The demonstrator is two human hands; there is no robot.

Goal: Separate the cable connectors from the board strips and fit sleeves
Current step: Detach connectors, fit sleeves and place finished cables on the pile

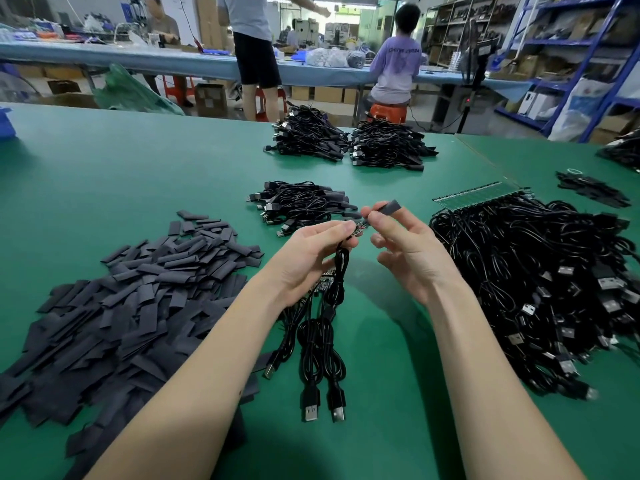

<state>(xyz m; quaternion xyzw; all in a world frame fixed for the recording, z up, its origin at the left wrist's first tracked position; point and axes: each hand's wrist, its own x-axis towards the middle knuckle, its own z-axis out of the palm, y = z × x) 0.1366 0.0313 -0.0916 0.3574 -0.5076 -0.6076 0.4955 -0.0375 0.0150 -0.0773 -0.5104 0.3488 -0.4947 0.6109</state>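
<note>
Sleeve: a short dark flat tube, held above the green bench, just up and to the right of the small board.
Small board: a narrow circuit piece on the end of a black cable, its free tip poking right toward the sleeve.
Left hand: fingers pinching the board end of the cable, which hangs down to the bench.
Right hand: thumb and forefinger pinching the sleeve at its near end; the other fingers loosely curled below.
Key relation: sleeve and board tip are very close, apparently not yet joined; the sleeve's long axis slants up to the right, while the board lies nearer level.
Next move, as a judgement: line up the sleeve's mouth and slide it left over the board.
Supply: loose sleeve pile to the left, nearer the left hand; untrimmed cable heap with a board strip to the right.
</note>
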